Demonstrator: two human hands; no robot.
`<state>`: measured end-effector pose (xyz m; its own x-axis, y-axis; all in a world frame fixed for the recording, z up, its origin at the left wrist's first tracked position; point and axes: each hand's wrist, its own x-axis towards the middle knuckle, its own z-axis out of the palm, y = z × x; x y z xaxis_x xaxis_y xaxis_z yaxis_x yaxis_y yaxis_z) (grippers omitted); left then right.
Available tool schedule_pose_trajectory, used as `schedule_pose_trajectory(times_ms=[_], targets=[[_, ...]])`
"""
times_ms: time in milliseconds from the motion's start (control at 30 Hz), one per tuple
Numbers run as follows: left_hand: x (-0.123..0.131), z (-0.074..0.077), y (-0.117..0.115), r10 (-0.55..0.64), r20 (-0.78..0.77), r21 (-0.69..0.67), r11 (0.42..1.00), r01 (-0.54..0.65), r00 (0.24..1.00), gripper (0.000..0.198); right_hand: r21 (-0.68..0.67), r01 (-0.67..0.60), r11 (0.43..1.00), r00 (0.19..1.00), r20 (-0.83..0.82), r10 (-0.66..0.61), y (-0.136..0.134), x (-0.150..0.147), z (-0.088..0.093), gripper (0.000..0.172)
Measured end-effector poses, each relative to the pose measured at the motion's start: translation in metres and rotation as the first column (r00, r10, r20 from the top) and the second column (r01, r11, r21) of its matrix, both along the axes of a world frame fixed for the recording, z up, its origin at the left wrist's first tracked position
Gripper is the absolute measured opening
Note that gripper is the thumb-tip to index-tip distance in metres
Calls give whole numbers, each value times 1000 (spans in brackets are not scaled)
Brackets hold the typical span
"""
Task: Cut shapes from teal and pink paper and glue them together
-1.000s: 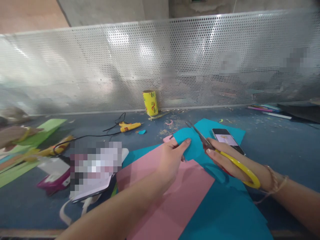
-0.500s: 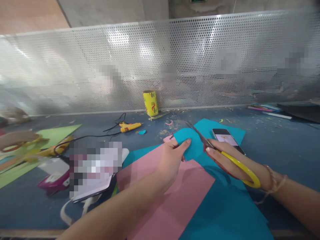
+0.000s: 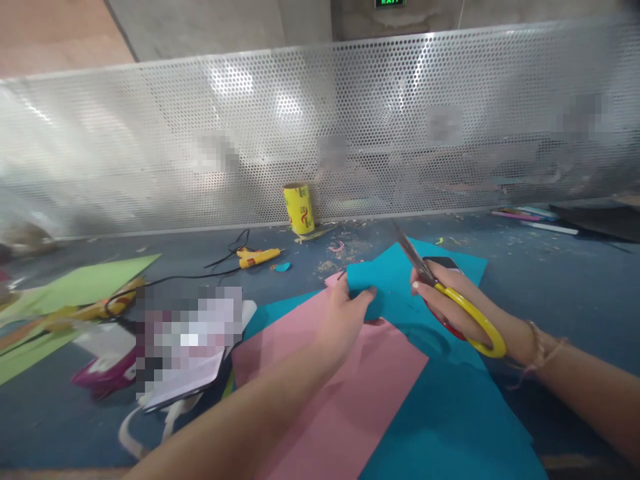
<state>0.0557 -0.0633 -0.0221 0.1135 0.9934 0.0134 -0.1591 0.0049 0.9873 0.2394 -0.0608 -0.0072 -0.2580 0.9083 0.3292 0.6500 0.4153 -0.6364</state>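
Note:
My left hand (image 3: pixel 345 320) pinches a small piece of blue paper (image 3: pixel 361 277) between thumb and fingers, above a pink sheet (image 3: pixel 345 413). In my right hand (image 3: pixel 450 297) is a pair of scissors (image 3: pixel 473 310) with yellow and red handles. Their blades point up and away from me, to the right of the held piece and apart from it. Larger blue sheets (image 3: pixel 450 420) lie beneath the pink one and under both hands. A phone (image 3: pixel 443 263) on the blue paper is mostly hidden behind my right hand.
A yellow cardboard tube (image 3: pixel 299 210) stands by the perforated metal screen (image 3: pixel 370 133). Left of centre lie a yellow glue gun (image 3: pixel 259 257) with a black cord, a propped phone (image 3: pixel 195 360), a purple object (image 3: pixel 107 373) and green paper (image 3: pixel 100 280). Pens (image 3: pixel 530 213) lie at the far right.
My right hand has lifted the scissors away from the blue piece, their blades now steeper. The piece in my left hand has tilted. A hand at the far left has left the view.

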Motion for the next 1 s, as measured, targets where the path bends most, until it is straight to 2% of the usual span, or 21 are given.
schedule_pose_trajectory(times_ms=[100,200,300,400,467,600,667,800,900,1000], targets=[[2,1,-2,-155,-106,-64,987,149,982,24,21,-18,1000,998,-65,19,-2,-3,1,15],[2,-3,-2,-295,-244,-64,955,288,924,22,99,-5,995,998,-67,12,-3,-6,1,16],[2,-9,-1,-293,-334,24,948,319,896,17,115,10,993,1000,-15,-8,-2,-8,0,15],[2,-12,-1,-240,-358,101,951,293,902,17,88,32,996,999,20,-34,-2,-11,-1,14],[2,-12,-1,-206,-339,92,964,250,918,23,67,50,997,999,7,-50,-1,-12,0,13],[1,-8,3,-8,-246,122,992,39,969,35,50,49,998,995,-88,-45,1,-9,-1,13],[0,-5,5,46,-153,123,992,-27,987,38,43,46,998,993,-113,-40,2,-7,-2,15],[1,-2,7,-41,-8,90,995,42,999,29,-3,30,1000,993,-112,-30,2,-5,-4,16],[3,-1,6,-109,-12,84,990,109,994,23,-27,30,999,992,-120,-33,1,-8,-6,17],[3,-1,4,-80,-66,75,994,85,995,22,-59,8,998,984,-178,-19,0,-10,-7,19]])
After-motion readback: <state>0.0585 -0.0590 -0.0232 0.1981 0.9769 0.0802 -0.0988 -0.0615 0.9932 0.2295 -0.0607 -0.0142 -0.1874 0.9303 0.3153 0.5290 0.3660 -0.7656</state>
